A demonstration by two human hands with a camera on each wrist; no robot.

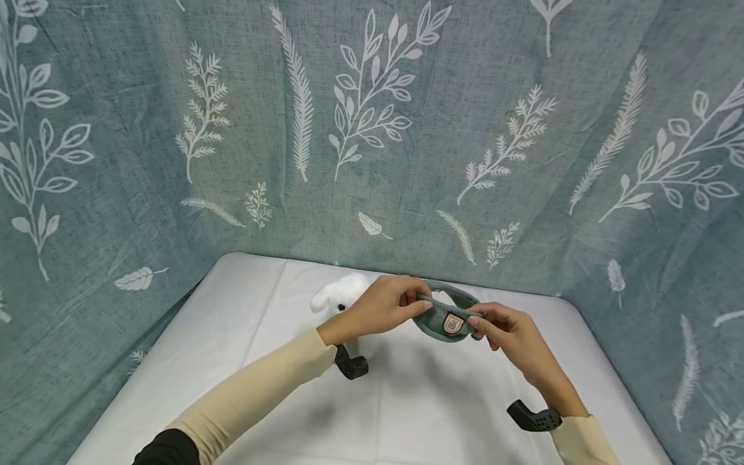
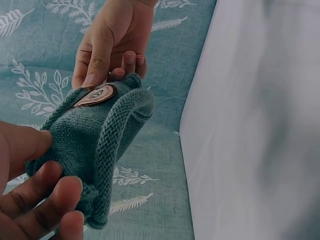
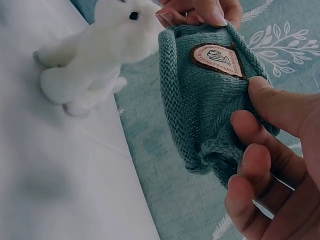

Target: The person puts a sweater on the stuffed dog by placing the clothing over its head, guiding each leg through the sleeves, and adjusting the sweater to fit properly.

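Note:
A small green knitted garment (image 1: pixel 437 321) with rolled edges and a shield-shaped patch (image 1: pixel 453 323) hangs between both hands above the white surface. My left hand (image 1: pixel 386 303) pinches one end of its rim between thumb and fingers. At the other end my right hand (image 1: pixel 507 327) pinches the rim near the patch. In the right wrist view the knit (image 3: pixel 200 100) looks like a short tube, with a small gathered opening at its lower end. A white plush animal (image 3: pixel 85 55) with dark eyes sits upright on the surface; my left hand partly covers it in the head view.
The white padded table (image 1: pixel 279 400) spreads under both arms. Blue-green fabric with white leaf prints (image 1: pixel 372 161) rises along its back and sides. Black wrist devices (image 1: pixel 351 363) are worn on both wrists.

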